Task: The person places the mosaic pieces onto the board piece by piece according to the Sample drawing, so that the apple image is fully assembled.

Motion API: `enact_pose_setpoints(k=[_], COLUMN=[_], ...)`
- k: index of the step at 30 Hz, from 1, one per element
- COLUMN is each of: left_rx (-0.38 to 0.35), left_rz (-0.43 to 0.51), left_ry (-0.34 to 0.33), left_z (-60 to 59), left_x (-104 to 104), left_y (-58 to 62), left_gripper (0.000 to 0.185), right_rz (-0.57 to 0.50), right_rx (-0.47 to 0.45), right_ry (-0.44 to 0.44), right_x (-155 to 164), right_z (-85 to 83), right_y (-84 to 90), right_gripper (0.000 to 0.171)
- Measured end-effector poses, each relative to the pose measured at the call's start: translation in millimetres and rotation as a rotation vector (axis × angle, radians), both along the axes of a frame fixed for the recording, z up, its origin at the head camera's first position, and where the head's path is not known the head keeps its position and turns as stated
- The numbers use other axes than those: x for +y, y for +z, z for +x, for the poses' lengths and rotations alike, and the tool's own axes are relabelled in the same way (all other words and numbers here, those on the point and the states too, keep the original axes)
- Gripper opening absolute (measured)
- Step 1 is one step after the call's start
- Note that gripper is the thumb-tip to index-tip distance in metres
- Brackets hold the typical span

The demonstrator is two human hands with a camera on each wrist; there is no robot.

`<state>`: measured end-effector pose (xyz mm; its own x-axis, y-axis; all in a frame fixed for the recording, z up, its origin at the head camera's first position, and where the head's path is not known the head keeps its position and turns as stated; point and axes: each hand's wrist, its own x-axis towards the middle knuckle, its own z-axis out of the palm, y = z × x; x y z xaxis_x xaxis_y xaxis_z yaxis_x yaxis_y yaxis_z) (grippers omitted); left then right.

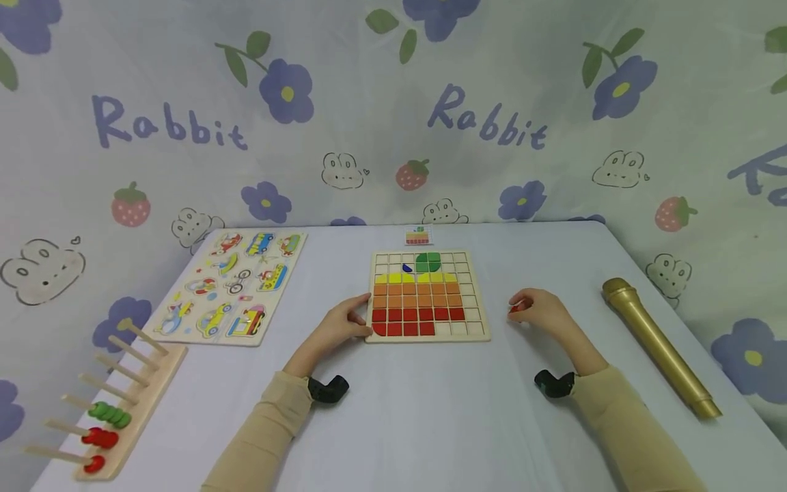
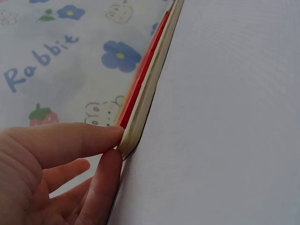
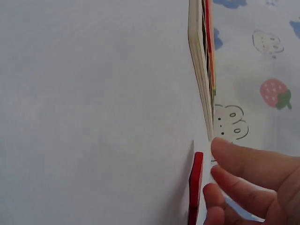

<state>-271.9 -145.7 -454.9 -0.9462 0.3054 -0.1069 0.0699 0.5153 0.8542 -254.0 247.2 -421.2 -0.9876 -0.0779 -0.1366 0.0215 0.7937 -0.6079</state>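
Note:
A wooden grid board lies in the middle of the table. It carries rows of yellow, orange and red tiles, a green piece and a small blue piece. My left hand is at the board's near left corner. In the left wrist view the thumb and a finger pinch that corner of the board. My right hand rests on the table to the right of the board, fingers curled on a red tile. The right wrist view shows the red tile flat on the table under the fingertips, close to the board's edge.
A vehicle peg puzzle lies at the left. A wooden peg rack with green and red rings stands at the near left edge. A long gold tube lies at the right. A small picture card sits behind the board.

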Motion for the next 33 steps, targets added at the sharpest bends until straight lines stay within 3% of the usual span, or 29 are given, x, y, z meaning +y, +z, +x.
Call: enact_pose_setpoints(k=[6,11,15,19,21,24,33], left_rx=[-0.016,-0.019,-0.017,-0.017,-0.017,-0.017,0.002], left_rz=[0.004,-0.004,-0.006,0.0,0.004,0.006,-0.01], left_ry=[0.002,0.002,0.0,0.0,0.004,0.006,0.006], left_z=[-2.2,-2.6,-2.1,-1.2,-0.8,0.3,2.5], left_x=[1,1,1,2,2,2,1], left_y=[-0.9,-1.0,0.4,1.9,2.7,2.6,3.5], left_gripper=[0.074,0.074,0.074,0.074,0.074,0.074,0.073], right_rz=[0.039,-0.007,-0.152,-0.339,-0.367,-0.319,-0.135], right_rx=[-0.018,0.01,-0.013,-0.115,-0.145,-0.145,-0.036], right_ry=[-0.002,0.015,0.053,0.127,0.169,0.203,0.186], right_x=[9,5,-15,-46,-61,-79,-102], right_z=[5.2,2.8,-2.9,-9.7,-12.8,-15.6,-7.8], right_y=[-4.2,-1.9,3.9,6.6,5.3,-0.4,-10.7], right_gripper=[0.035,0.031,0.027,0.028,0.026,0.019,0.004])
